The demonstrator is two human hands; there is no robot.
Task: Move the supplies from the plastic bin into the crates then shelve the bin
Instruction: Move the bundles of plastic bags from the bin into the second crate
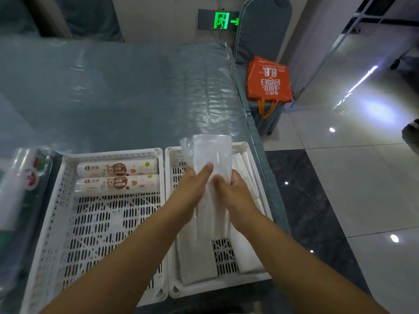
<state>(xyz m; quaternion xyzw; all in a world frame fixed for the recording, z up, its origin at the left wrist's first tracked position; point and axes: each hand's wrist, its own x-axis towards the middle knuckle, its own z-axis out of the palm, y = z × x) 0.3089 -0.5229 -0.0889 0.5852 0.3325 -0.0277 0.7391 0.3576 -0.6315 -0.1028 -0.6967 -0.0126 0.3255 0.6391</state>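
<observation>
A head-worn camera looks down at two bare forearms reaching forward over two white slotted crates that sit side by side, touching, on a surface (136, 91) covered in clear wrinkled plastic sheeting over blue-grey fabric. Both hands meet over the right crate (246, 150) and hold one clear plastic packet (209, 152) upright above it. The left hand (192, 189) grips the packet's lower left side, its thumb pressed flat on the front; the right hand (235, 191) grips the lower right side, its thumb also on the front and its fingers curled behind. The packet's contents look pale and flat, though the plastic glare makes them hard to identify. Inside the right crate lie more white packs: one long pack (195, 254) along the left wall, another (248, 250) on the right, and slimmer ones (246, 168) against the far right wall. The left crate (68, 223) holds two printed rolls lying across its far end, the far roll (118, 169) just beside the near roll (116, 183); the rest of its slotted floor shows. At the far left edge, beside the left crate, stands the clear bin (13, 234), with a blurred bundle (20, 173) of clear plastic items bearing red and green markings. Beyond the surface's right corner an orange bag (268, 79) sits on a blue-grey padded seat. A green exit sign (221, 19) glows on the back wall, and glossy floor tiles (340, 177) spread to the right.
</observation>
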